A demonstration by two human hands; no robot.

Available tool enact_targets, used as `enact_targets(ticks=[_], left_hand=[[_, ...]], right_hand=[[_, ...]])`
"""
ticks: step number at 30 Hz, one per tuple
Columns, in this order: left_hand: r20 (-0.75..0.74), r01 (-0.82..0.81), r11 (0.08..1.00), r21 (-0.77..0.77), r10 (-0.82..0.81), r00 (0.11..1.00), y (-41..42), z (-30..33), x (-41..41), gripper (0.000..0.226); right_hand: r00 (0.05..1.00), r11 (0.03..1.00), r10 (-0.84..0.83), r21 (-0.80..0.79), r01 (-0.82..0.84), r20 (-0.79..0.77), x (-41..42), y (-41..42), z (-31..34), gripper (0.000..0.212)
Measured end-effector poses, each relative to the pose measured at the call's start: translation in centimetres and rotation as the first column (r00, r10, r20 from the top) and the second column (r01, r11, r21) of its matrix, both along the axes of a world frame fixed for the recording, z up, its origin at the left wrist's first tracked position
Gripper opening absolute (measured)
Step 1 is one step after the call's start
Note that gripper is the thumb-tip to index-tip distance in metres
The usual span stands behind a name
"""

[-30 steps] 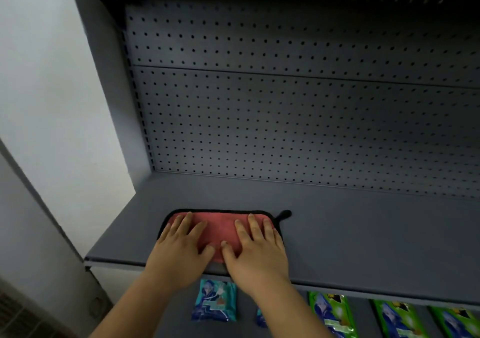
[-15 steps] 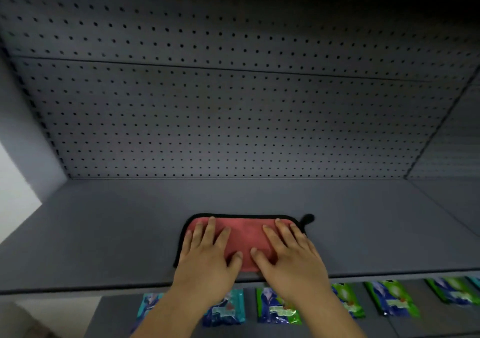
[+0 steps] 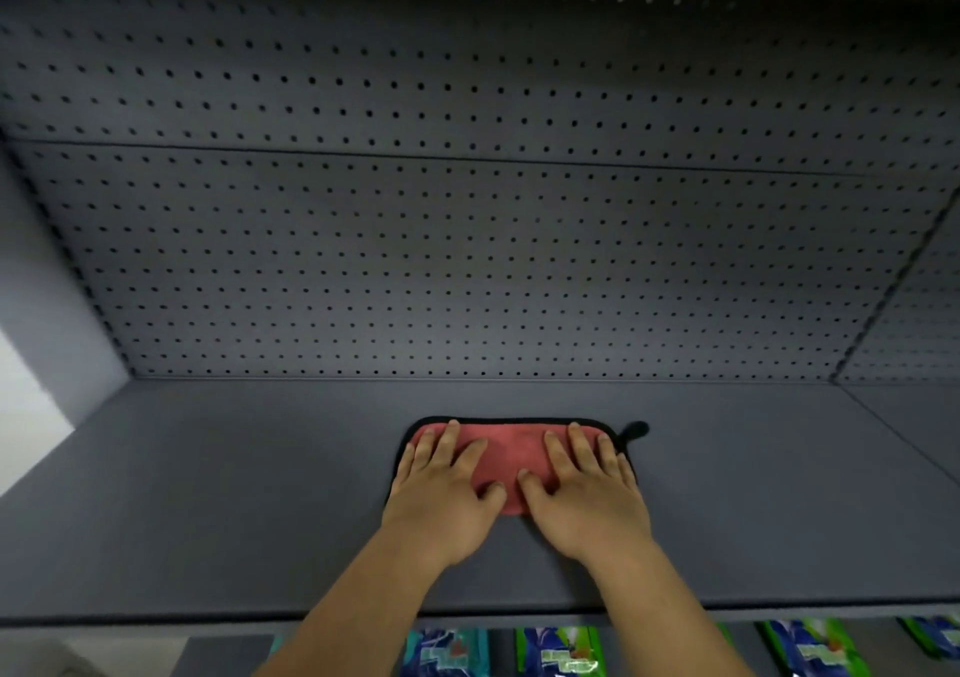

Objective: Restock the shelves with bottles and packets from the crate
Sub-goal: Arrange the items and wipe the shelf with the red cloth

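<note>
My left hand (image 3: 441, 499) and right hand (image 3: 584, 494) press flat, fingers spread, on a black-edged pink cloth (image 3: 511, 460) on the grey metal shelf (image 3: 234, 494).

1 head view — close, facing the shelf (image 3: 260, 494) front, angled down.

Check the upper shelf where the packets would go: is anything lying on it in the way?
Yes. A red cloth lies flat mid-shelf, with the left hand and right hand pressing on it, fingers straight. Otherwise the shelf surface in view is bare. Packets sit on the shelf below.
</note>
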State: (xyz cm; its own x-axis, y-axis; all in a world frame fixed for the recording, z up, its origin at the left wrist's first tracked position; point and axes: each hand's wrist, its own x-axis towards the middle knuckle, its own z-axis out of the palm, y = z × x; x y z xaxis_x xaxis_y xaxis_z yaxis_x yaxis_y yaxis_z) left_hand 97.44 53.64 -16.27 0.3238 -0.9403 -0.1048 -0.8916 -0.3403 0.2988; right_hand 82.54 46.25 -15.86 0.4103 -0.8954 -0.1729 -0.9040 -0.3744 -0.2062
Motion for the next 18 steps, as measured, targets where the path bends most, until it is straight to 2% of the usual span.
enact_targets(ticks=[8, 18], left_hand=[[0.006, -0.024, 0.999, 0.031, 0.024, 1.0, -0.6, -0.3, 10.1, 0.068], [0.028, -0.127, 0.992, 0.012, 0.127, 0.992, 5.7, -0.4, 22.4, 0.068]], right_hand=[[0.998, 0.998, 0.057, 0.026, -0.056, -0.029, 9.7, -0.2, 0.2, 0.071], [0.981, 0.981, 0.194, 0.032, -0.193, -0.016, 22.0, 5.3, 0.1, 0.07]])
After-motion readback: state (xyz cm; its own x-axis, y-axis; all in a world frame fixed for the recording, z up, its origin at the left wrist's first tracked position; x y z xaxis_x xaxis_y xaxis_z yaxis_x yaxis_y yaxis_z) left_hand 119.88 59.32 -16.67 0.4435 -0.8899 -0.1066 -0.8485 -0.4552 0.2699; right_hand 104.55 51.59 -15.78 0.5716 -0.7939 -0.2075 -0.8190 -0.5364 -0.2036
